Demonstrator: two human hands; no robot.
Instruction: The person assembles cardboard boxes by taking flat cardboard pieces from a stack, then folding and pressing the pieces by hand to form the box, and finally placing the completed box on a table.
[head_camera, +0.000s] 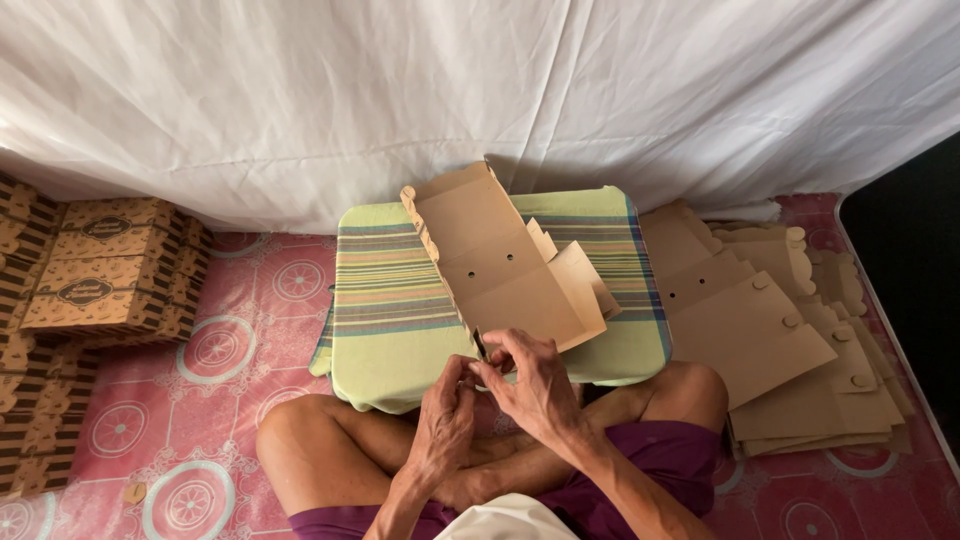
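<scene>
A partly folded brown cardboard box blank lies open on a low table covered with a striped green cloth. Its long wall stands up on the left and loose flaps stick out on the right. My left hand and my right hand meet at the blank's near edge. The fingers of both pinch the near flap where it hangs over the table's front. I sit cross-legged, knees to either side of the table.
A pile of flat brown box blanks lies on the pink patterned mat to the right. Finished printed boxes are stacked at the left. White fabric hangs behind the table.
</scene>
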